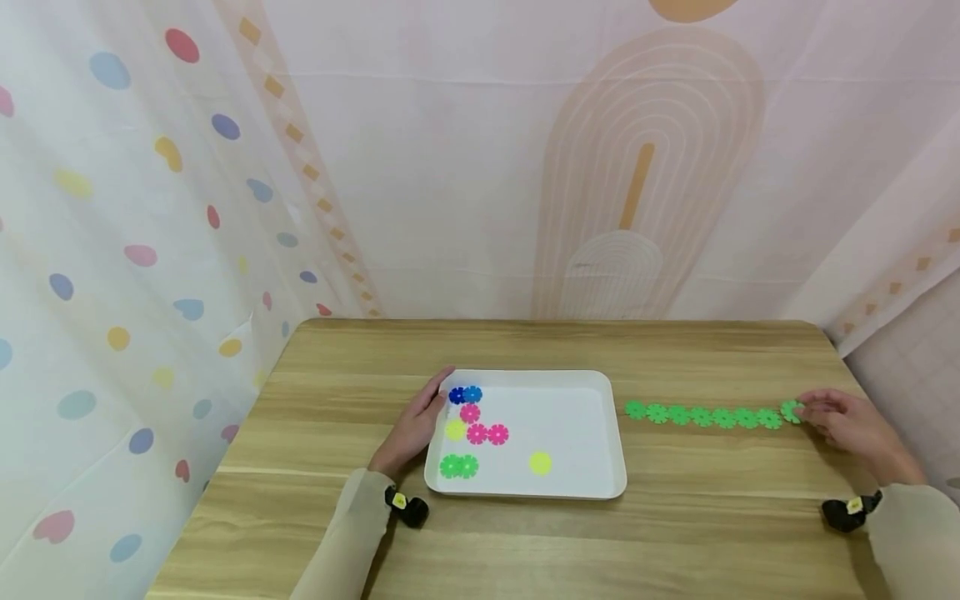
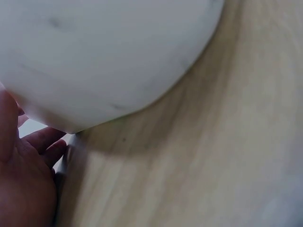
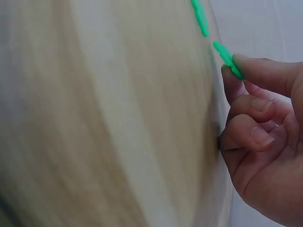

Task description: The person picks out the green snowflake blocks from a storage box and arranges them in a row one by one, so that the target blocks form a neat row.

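Between thumb and forefinger, my right hand (image 1: 843, 421) pinches a green notched plastic disc (image 1: 791, 411); the right wrist view shows this disc (image 3: 227, 59) tilted, edge-on. Just left of it, a row of several matching green discs (image 1: 701, 416) lies on the table, with a small gap before the pinched one. My left hand (image 1: 416, 425) grips the left side of a white tray (image 1: 525, 492) near its far corner. In the left wrist view the thumb and fingers meet the tray's wall (image 2: 113, 61). Inside the tray are blue discs (image 1: 465, 395), pink discs (image 1: 487, 434), green discs (image 1: 459, 466) and yellow discs (image 1: 540, 463).
The wooden table (image 1: 525, 550) spans the space below both arms. A patterned curtain (image 1: 450, 167) hangs behind it, and a dotted one (image 1: 135, 333) hangs to the left. Each wrist wears a small black camera (image 1: 847, 514).
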The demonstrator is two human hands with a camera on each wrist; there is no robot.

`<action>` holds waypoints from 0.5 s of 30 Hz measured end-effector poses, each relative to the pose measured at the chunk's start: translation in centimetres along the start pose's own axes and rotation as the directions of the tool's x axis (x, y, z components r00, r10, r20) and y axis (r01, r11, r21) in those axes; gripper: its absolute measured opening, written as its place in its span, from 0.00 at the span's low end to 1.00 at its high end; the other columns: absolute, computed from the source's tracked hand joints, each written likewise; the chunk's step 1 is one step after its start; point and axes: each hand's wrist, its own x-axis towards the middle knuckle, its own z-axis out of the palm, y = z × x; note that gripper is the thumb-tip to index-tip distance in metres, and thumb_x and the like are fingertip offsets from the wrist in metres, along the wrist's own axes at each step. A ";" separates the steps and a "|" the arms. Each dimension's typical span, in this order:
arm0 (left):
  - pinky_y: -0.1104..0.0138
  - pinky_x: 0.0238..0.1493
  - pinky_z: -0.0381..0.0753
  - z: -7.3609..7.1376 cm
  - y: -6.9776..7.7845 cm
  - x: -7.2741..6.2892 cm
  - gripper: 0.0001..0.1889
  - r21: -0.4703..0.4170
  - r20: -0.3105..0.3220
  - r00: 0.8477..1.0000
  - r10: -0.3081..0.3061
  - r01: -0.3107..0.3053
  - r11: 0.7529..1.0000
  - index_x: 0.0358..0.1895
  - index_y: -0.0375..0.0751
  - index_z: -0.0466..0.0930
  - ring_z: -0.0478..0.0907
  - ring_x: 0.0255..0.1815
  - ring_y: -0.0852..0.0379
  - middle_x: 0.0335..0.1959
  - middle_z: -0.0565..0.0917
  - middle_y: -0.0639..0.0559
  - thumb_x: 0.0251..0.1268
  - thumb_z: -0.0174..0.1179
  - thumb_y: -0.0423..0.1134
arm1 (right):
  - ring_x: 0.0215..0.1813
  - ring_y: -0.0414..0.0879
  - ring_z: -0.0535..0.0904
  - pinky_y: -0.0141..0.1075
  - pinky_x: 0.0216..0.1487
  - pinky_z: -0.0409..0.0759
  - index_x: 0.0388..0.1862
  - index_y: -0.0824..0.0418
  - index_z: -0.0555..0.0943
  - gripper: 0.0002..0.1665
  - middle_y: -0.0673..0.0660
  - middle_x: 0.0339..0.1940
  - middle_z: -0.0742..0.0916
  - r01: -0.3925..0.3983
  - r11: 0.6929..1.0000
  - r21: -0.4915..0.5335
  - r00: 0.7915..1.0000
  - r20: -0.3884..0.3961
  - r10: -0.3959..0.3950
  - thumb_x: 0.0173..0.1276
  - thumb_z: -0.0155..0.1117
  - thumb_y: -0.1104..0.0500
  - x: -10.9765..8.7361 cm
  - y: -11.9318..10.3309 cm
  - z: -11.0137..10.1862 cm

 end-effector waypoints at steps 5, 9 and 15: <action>0.46 0.78 0.45 0.0 0.0 0.0 0.24 0.001 0.004 1.000 0.023 -0.023 1.000 0.77 0.65 0.56 0.47 0.81 0.50 0.80 0.53 0.54 0.83 0.38 0.45 | 0.29 0.35 0.71 0.33 0.27 0.74 0.51 0.70 0.75 0.20 0.39 0.28 0.79 -0.018 0.999 -0.032 0.999 -0.034 0.017 0.76 0.55 0.52 0.1 0.3 0.2; 0.47 0.78 0.45 0.0 0.0 0.0 0.24 0.015 0.001 1.000 0.018 -0.018 1.000 0.77 0.66 0.56 0.46 0.81 0.50 0.80 0.53 0.55 0.83 0.38 0.46 | 0.28 0.36 0.72 0.33 0.27 0.75 0.53 0.73 0.75 0.24 0.37 0.28 0.81 -0.022 0.998 -0.053 0.998 -0.063 0.019 0.75 0.58 0.51 0.1 0.5 0.4; 0.46 0.78 0.45 0.1 0.1 -0.1 0.24 0.013 -0.006 1.000 -0.001 0.001 1.000 0.76 0.69 0.57 0.47 0.81 0.50 0.80 0.53 0.56 0.82 0.38 0.48 | 0.31 0.34 0.72 0.31 0.29 0.74 0.53 0.73 0.75 0.22 0.41 0.31 0.81 0.001 0.992 -0.124 0.997 -0.077 -0.010 0.76 0.55 0.53 0.2 0.6 0.4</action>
